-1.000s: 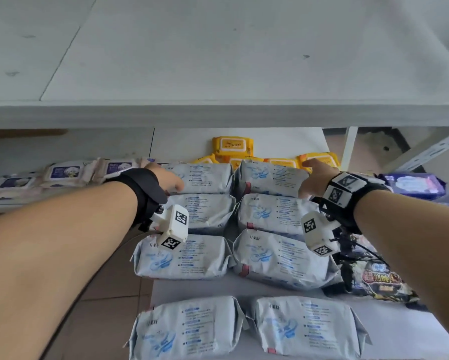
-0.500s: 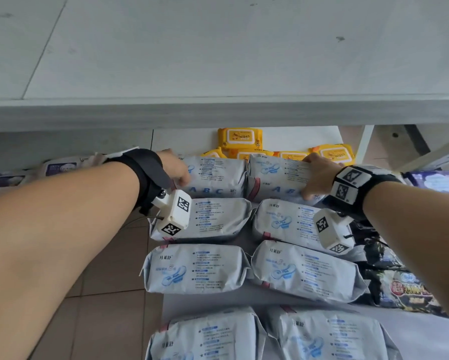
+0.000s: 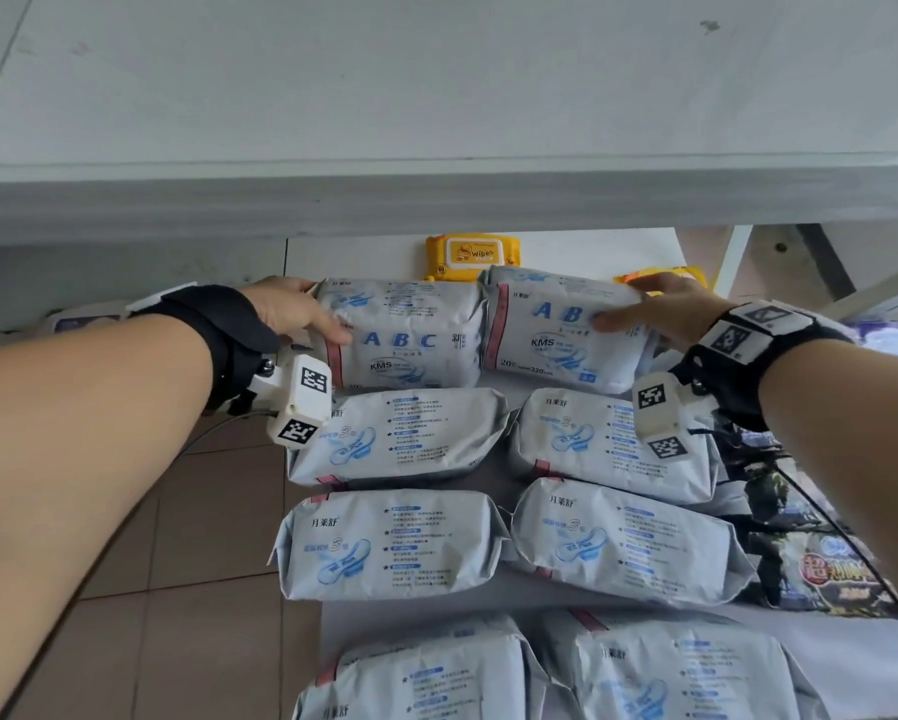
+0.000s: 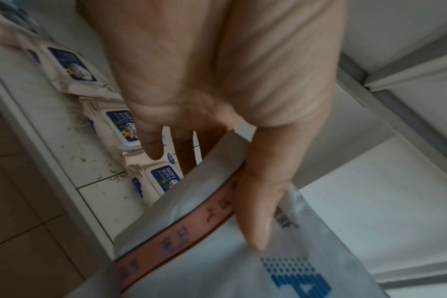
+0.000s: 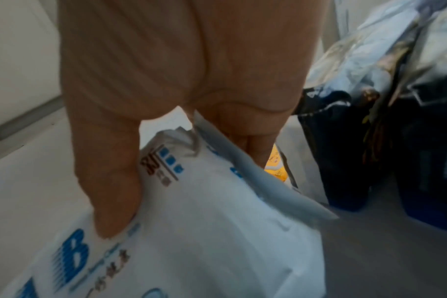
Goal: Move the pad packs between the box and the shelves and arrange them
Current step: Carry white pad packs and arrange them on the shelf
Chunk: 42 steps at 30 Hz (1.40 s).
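Up at twelve o'clock, left hand (image 3: 293, 314) gripping pale grey plastic pad pack (image 3: 410, 340) (thumb in front), right hand (image 3: 665, 314) gripping its twin (image 3: 551, 335), touching.

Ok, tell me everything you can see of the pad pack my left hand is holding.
The left pad pack is a soft, pale grey plastic pillow pack with blue ABC and KMS lettering, and a pink printed strip near its left end. It is tipped up, front face towards the camera, in the back row of the shelf. The left hand grips its left end, thumb on the front. Its right end meets the neighbouring pack.
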Motion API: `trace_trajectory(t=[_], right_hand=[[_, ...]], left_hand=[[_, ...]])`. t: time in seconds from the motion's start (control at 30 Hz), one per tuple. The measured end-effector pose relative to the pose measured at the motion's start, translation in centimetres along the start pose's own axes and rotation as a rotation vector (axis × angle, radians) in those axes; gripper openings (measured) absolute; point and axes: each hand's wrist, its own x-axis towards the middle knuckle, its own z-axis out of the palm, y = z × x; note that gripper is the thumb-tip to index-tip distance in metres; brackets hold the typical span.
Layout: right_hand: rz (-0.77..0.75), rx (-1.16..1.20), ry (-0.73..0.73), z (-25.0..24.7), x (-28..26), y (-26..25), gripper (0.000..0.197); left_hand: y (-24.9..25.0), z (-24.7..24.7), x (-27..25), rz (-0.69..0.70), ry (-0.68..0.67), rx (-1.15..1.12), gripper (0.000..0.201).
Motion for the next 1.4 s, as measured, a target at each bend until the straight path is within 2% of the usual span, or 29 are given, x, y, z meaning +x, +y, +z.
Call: trace_trajectory(t=[0.13, 0.3, 0.4, 0.5, 0.67, 0.7, 0.77, 0.9, 0.97, 1.1, 1.2, 1.27, 1.33, 1.4], right_hand=[[0.017, 0.012, -0.043, 0.8, 0.2, 0.2, 0.117], [0.063, -0.035, -0.104, 1.7, 0.6, 0.4, 0.094], [0.060, -0.128, -0.103, 1.5, 0.8, 0.0, 0.085], [0.048, -0.085, -0.081, 1.2, 0.6, -0.6, 0.072], [0.001, 0.101, -0.011, 1.7, -0.1, -1.6, 0.057], [-0.007, 0.164, -0.009, 1.8, -0.3, -2.0, 0.055], [-0.025, 0.299, -0.014, 2.1, -0.8, -2.9, 0.053], [-0.081, 0.394, -0.011, 3.1, -2.2, -5.0, 0.057], [-0.105, 0.411, -0.024, 3.6, -3.1, -5.9, 0.052], [-0.139, 0.531, 0.038, 4.9, -4.8, -7.5, 0.045], [-0.087, 0.544, 0.016, 6.5, -6.2, -8.9, 0.064], [-0.044, 0.542, -0.012, 8.4, -7.0, -9.6, 0.069], [-0.013, 0.547, -0.024, 10.6, -8.0, -10.5, 0.063], [0.017, 0.578, -0.023, 12.7, -9.3, -11.4, 0.056]], left_hand=[[-0.5, 0.2, 0.5, -0.007, -0.101, -0.061, 0.040], [-0.7, 0.4, 1.0, -0.019, -0.125, -0.085, 0.033], [-0.8, 0.0, 0.9, -0.036, -0.113, -0.117, 0.049], [-1.2, -0.3, 1.2, -0.025, -0.063, -0.176, 0.065], [-1.1, -0.8, 0.6, 0.048, -0.036, -0.394, 0.031], [-1.0, -1.1, 0.4, 0.047, -0.020, -0.432, 0.030], [-1.0, -1.8, 0.1, 0.028, -0.001, -0.508, 0.040], [-1.4, -3.5, -0.8, 0.002, -0.026, -0.622, 0.051], [-1.7, -4.4, -1.3, 0.000, -0.037, -0.678, 0.050], [-2.9, -6.2, -2.5, -0.010, -0.038, -0.765, 0.047], [-4.3, -7.2, -3.5, 0.029, -0.059, -0.851, 0.040], [-5.6, -7.9, -4.0, 0.030, -0.029, -0.868, 0.036], [-7.3, -8.6, -4.5, 0.005, 0.019, -0.856, 0.036], [-9.3, -9.4, -5.0, -0.016, 0.068, -0.844, 0.027]])
